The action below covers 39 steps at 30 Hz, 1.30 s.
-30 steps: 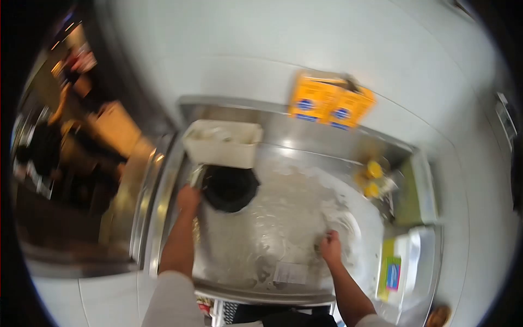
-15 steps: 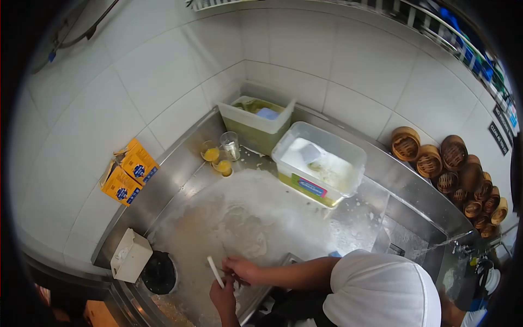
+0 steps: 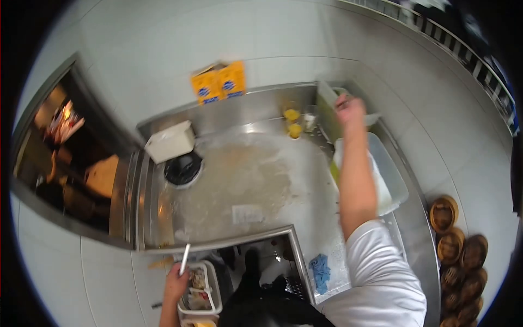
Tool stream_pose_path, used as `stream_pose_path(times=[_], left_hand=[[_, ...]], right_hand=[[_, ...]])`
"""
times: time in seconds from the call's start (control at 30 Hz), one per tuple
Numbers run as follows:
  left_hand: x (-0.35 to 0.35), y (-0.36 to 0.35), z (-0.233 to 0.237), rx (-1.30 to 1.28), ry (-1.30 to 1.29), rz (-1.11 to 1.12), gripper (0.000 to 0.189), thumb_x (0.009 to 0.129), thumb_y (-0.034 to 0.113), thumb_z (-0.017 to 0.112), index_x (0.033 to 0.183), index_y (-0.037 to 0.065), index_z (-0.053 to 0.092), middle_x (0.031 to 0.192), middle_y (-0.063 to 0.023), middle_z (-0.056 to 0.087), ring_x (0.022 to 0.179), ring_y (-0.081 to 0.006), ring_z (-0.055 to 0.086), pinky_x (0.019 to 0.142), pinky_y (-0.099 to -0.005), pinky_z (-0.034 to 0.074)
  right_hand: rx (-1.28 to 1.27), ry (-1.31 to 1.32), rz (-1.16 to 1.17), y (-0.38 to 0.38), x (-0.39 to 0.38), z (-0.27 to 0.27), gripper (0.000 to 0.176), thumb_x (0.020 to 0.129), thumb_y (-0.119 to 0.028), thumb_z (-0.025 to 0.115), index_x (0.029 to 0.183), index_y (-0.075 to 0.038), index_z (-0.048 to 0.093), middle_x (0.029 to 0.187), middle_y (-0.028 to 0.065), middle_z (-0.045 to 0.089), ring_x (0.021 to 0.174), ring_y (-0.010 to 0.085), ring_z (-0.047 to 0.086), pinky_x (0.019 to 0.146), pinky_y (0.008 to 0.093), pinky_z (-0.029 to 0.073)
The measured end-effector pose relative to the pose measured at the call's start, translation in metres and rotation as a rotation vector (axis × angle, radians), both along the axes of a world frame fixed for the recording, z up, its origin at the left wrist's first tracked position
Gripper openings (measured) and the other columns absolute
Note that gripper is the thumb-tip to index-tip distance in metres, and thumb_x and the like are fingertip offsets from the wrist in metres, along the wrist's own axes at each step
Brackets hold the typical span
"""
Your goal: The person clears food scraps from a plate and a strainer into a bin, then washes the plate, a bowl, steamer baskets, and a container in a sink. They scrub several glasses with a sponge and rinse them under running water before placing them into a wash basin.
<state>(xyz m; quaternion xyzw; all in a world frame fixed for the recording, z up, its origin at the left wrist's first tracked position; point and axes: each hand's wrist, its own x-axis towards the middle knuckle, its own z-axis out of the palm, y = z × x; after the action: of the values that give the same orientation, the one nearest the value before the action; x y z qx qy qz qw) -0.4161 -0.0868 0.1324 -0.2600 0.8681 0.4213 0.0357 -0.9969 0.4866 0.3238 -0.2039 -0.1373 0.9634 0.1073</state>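
My left hand is low in the frame, closed around a white stick-like object that points upward. It is beside a white bin with scraps inside. My right arm is stretched far out, and my right hand is over the tub of greenish liquid in the back corner. Its fingers are pressed together; what they hold, if anything, is too small to tell. Nearer, partly behind my forearm, sits a clear plastic tub with white contents.
Glasses, some with yellow contents, stand left of the tubs. A white box and a black round item are at the counter's left. A blue cloth lies near the front edge. Bamboo steamers line the right.
The view has swung left and down. My hands, close together before, are now far apart: the right reached out to the back tub, the left moved over by the bin, still holding the white stick-like object.
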Motion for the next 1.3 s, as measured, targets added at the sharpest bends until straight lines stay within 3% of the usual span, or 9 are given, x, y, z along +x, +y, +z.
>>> stream_pose_path(times=[0.17,0.3,0.4,0.5,0.67,0.87,1.0,1.13,1.3], left_hand=[[0.225,-0.073,-0.075,-0.373,-0.426,0.083,0.024,0.088,0.02,0.063,0.103,0.002,0.069,0.095,-0.028,0.071,0.094,-0.0477,0.068,0.083,-0.0535,0.055],[0.246,-0.111,-0.153,-0.399,-0.433,0.166,0.034,0.09,0.025,0.066,0.116,0.003,0.066,0.108,-0.0259,0.068,0.103,-0.0452,0.065,0.091,-0.0524,0.053],[0.197,-0.137,-0.255,-0.535,-0.759,0.068,0.128,0.078,0.069,0.074,0.158,-0.008,0.011,0.147,-0.0409,0.042,0.128,-0.0527,0.052,0.109,-0.0539,0.042],[0.079,-0.126,-0.211,0.134,-0.882,-0.434,0.079,0.085,0.077,0.059,0.134,0.016,0.066,0.138,-0.0164,0.064,0.129,-0.0335,0.06,0.109,-0.0445,0.045],[-0.008,-0.106,-0.126,0.287,-0.716,-0.416,0.066,0.1,0.047,0.06,0.15,0.006,0.049,0.136,-0.0187,0.063,0.117,-0.0272,0.066,0.098,-0.0358,0.055],[-0.086,-0.154,-0.02,0.765,0.031,0.002,0.062,0.093,0.019,0.074,0.148,0.005,0.05,0.133,-0.0112,0.066,0.113,-0.0199,0.067,0.098,-0.0364,0.052],[-0.137,-0.184,0.016,0.093,0.381,0.113,0.105,0.073,0.021,0.092,0.158,0.008,0.033,0.156,-0.0174,0.043,0.141,-0.0286,0.047,0.113,-0.0392,0.042],[-0.119,-0.166,0.016,0.272,0.721,-0.011,0.148,0.063,0.026,0.097,0.164,0.012,-0.011,0.168,-0.0176,0.015,0.153,-0.0304,0.023,0.124,-0.0434,0.023],[0.044,-0.027,0.011,0.612,0.848,0.162,0.143,0.067,0.019,0.09,0.163,0.013,-0.015,0.166,-0.0144,0.023,0.153,-0.0276,0.024,0.123,-0.0416,0.022]], right_hand=[[0.502,0.116,0.118,0.05,-0.05,-0.008,0.073,0.098,-0.041,0.062,0.149,0.007,0.041,0.151,0.0297,0.044,0.142,0.0401,0.044,0.107,0.0468,0.051],[0.99,0.352,0.351,-0.086,-0.053,-0.101,0.029,0.101,-0.022,0.055,0.118,0.0,0.06,0.11,0.0177,0.068,0.097,0.029,0.069,0.083,0.04,0.06],[1.452,0.248,0.779,-0.284,0.032,-0.129,0.025,0.095,-0.016,0.06,0.118,-0.008,0.066,0.098,0.0047,0.068,0.079,0.0143,0.067,0.069,0.0294,0.055],[1.851,0.666,0.775,-0.444,0.043,-0.181,0.049,0.088,-0.015,0.069,0.136,-0.014,0.061,0.123,0.0103,0.066,0.106,0.0232,0.068,0.089,0.0395,0.056],[2.445,1.005,0.125,-0.622,-0.018,-0.173,0.065,0.081,-0.026,0.08,0.142,-0.016,0.058,0.152,0.0183,0.046,0.139,0.0373,0.046,0.118,0.0632,0.028],[2.348,1.273,0.568,-0.613,-0.048,-0.197,0.023,0.084,-0.022,0.077,0.097,-0.006,0.068,0.093,0.0133,0.069,0.107,0.0386,0.061,0.097,0.052,0.047],[2.111,1.657,0.429,-0.54,0.06,-0.126,0.017,0.08,-0.015,0.079,0.085,-0.006,0.066,0.086,0.0134,0.065,0.094,0.0361,0.061,0.083,0.0465,0.05],[1.895,1.744,0.745,-0.472,0.207,-0.048,0.017,0.077,-0.012,0.081,0.083,-0.004,0.067,0.087,0.013,0.068,0.093,0.0356,0.062,0.084,0.0448,0.051],[1.374,1.591,0.745,-0.381,0.332,-0.062,0.065,0.071,-0.042,0.092,0.119,-0.006,0.068,0.153,0.0237,0.045,0.137,0.0379,0.05,0.111,0.0491,0.043]])
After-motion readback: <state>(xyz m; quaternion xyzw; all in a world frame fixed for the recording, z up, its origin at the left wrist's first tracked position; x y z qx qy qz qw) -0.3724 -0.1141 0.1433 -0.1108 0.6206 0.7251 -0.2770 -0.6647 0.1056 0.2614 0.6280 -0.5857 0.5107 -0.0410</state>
